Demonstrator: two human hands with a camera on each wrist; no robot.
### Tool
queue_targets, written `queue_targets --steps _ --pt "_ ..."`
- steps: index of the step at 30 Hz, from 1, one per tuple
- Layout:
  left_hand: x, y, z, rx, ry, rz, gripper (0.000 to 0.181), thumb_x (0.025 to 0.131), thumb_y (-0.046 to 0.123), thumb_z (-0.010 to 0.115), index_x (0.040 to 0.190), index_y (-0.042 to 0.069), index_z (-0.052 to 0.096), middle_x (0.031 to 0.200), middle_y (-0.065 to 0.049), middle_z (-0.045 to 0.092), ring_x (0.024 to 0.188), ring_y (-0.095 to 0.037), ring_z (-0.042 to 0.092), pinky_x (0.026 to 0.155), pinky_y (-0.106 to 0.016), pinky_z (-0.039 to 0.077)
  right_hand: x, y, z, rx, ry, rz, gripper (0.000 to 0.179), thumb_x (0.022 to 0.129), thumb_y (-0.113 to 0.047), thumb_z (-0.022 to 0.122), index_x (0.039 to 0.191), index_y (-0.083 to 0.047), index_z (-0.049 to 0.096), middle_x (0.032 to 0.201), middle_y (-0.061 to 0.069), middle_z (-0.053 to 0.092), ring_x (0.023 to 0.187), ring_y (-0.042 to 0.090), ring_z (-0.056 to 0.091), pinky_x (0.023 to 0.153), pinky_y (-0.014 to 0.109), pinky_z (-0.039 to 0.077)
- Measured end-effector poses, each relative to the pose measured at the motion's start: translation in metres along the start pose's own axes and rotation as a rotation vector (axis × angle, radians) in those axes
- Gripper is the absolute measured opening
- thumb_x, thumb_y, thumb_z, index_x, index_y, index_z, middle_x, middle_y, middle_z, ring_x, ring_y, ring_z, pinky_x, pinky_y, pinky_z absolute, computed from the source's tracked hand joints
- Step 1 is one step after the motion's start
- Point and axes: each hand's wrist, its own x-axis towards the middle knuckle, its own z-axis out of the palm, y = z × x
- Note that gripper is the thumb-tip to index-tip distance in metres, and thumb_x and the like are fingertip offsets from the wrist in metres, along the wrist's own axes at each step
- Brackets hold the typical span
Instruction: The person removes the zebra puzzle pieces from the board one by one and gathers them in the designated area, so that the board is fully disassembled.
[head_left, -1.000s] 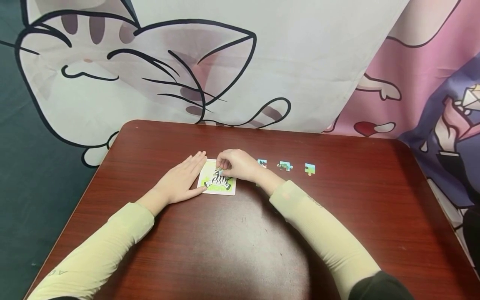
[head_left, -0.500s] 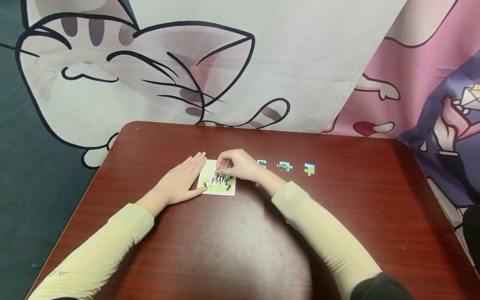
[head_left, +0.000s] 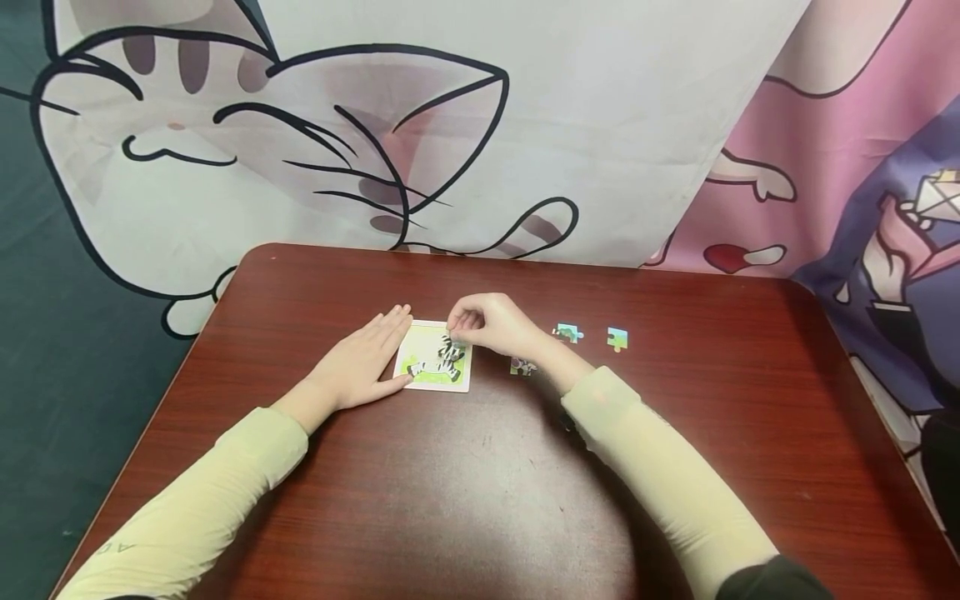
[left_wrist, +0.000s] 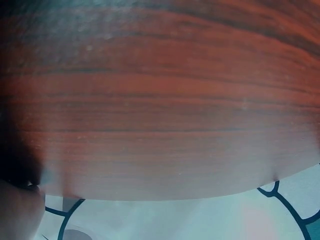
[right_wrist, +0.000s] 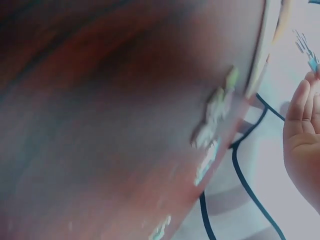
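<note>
A small square puzzle board [head_left: 422,336] with a pale border lies on the table, its picture a striped zebra over green. My left hand [head_left: 348,362] lies flat with straight fingers along the board's left edge, thumb at its lower left corner. Over the upper right part of the board, my right hand [head_left: 491,323] pinches a puzzle piece between thumb and fingertips. In the right wrist view that puzzle piece [right_wrist: 313,64] shows blue with dark stripes at the fingertips. Part of the board is hidden under the right hand.
Loose puzzle pieces lie to the right of the board: a grey-and-green piece [head_left: 522,367] by the right wrist, a blue-green piece [head_left: 568,332] and a blue-and-green piece [head_left: 617,338] farther right. The brown table [head_left: 480,483] ends against a cat-print curtain [head_left: 600,125].
My right hand has shifted right and slightly up with the pinched puzzle piece. One loose piece has become covered by that hand, and another below shows more. My left hand stays put.
</note>
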Motion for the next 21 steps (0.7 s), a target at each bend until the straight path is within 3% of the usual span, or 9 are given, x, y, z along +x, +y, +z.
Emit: queue_targets --steps 21 --pt "0.0 -0.001 0.003 0.01 0.029 0.016 0.093 0.101 0.052 0.06 0.165 -0.007 0.026 0.175 -0.023 0.023 0.164 -0.037 0.024 0.134 -0.052 0.028 -0.067 -0.003 -0.062 0.09 0.205 0.076 0.008 0.092 -0.002 0.078 0.1 -0.005 0.08 0.091 0.01 0.077 0.082 0.01 0.065 0.075 0.018 0.055"
